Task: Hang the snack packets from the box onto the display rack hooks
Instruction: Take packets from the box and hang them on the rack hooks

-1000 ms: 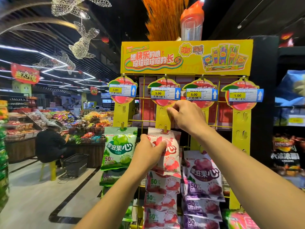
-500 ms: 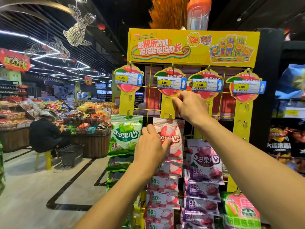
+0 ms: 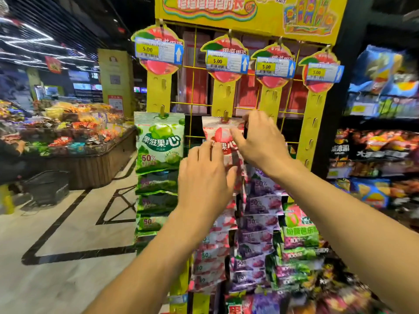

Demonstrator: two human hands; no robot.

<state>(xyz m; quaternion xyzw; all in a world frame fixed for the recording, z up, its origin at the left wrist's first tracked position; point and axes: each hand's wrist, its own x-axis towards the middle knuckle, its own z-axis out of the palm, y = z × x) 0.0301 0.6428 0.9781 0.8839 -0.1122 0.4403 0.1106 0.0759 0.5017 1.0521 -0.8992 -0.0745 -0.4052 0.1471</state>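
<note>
Reaching up from the near edge, both bare forearms meet in front of the display rack [image 3: 192,91]. The left hand [image 3: 204,180] lies open and nearly flat, its back to the camera. Its straight fingers press against the lower face of the red packet [image 3: 217,128], with the thumb spread out to the right. The right hand [image 3: 263,141], just beside it and a little higher, pinches the same packet at its upper right corner. Its thumb stretches left across the front and its fingers curl at the edge, though motion blur softens them. The two hands are close together but do not clearly touch.

The red packet hangs upright at the top of the second yellow strip from the left, its upper edge at the hook [image 3: 226,114]. More red packets overlap in a column below it, partly hidden by the left arm. To the left, a green packet [image 3: 159,143] hangs at the top of its own column. To the right, purple packets [image 3: 260,207] run down behind the right wrist. Above each strip sits a price tag [image 3: 226,62] reading 5.00, under a yellow header board [image 3: 249,12].

Farther back on the left, a black basket [image 3: 47,189] stands on the pale floor beside a curved wooden counter [image 3: 90,168] piled with colourful goods. Far right, dark shelves [image 3: 381,155] hold bagged snacks.
</note>
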